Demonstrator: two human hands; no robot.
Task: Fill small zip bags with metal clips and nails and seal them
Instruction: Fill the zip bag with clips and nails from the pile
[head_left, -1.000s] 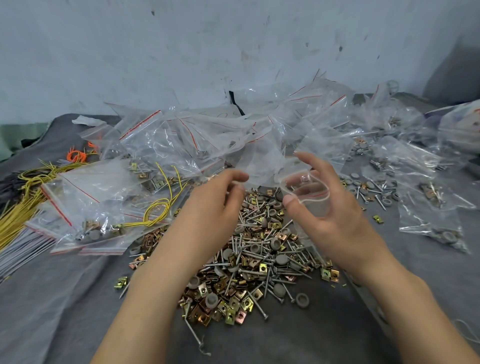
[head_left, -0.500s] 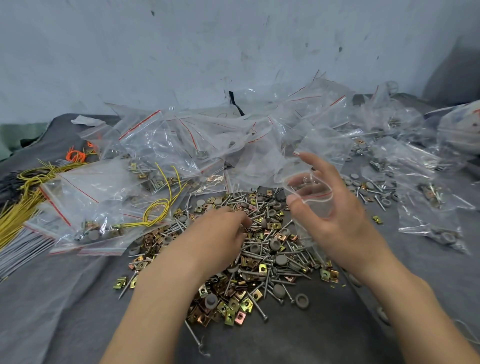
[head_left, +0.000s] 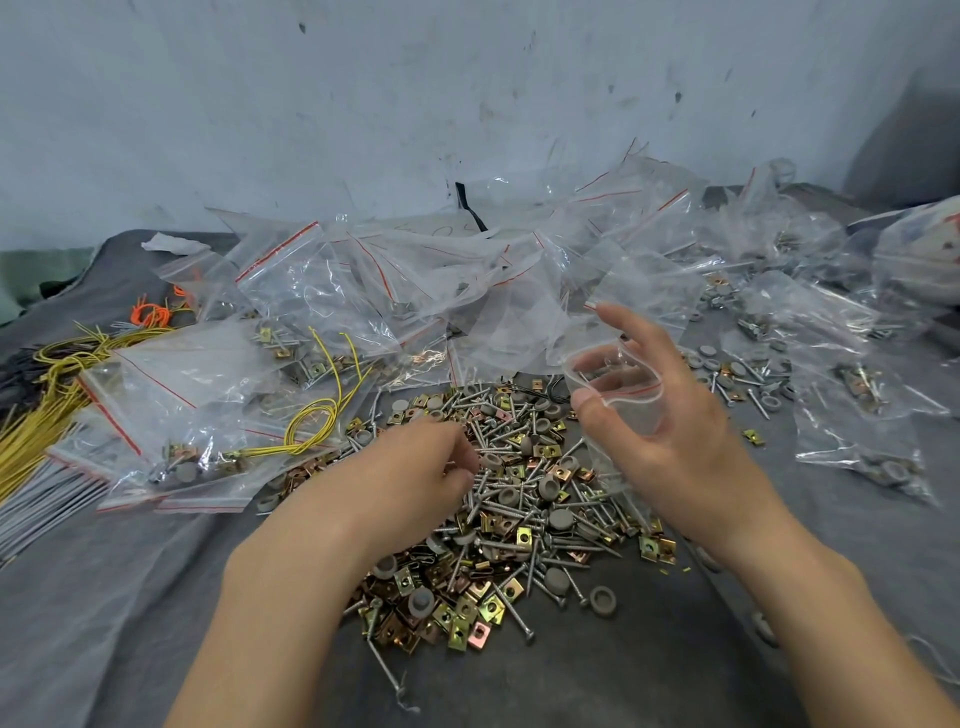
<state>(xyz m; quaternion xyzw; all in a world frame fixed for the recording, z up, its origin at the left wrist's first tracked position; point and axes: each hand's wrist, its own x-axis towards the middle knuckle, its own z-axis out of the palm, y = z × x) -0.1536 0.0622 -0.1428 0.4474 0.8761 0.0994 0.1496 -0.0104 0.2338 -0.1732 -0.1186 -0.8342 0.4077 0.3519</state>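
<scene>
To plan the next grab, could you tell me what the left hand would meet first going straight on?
Most likely the pile of nails and clips: the left hand points into it, fingertips seemingly already touching, though depth is unclear.

Pile of clips and nails (head_left: 519, 499) lies centre; zip bags (head_left: 322, 280) behind; wires (head_left: 31, 431) left, perhaps bundled.

- The right hand (head_left: 670, 441) pinches a small zip bag (head_left: 621, 387), mouth held open.
- The left hand (head_left: 415, 467) rests, fingers curled, on the pile of nails and clips (head_left: 524, 509).
- Filled bags (head_left: 332, 312) lie heaped behind, on grey cloth (head_left: 104, 597).
</scene>
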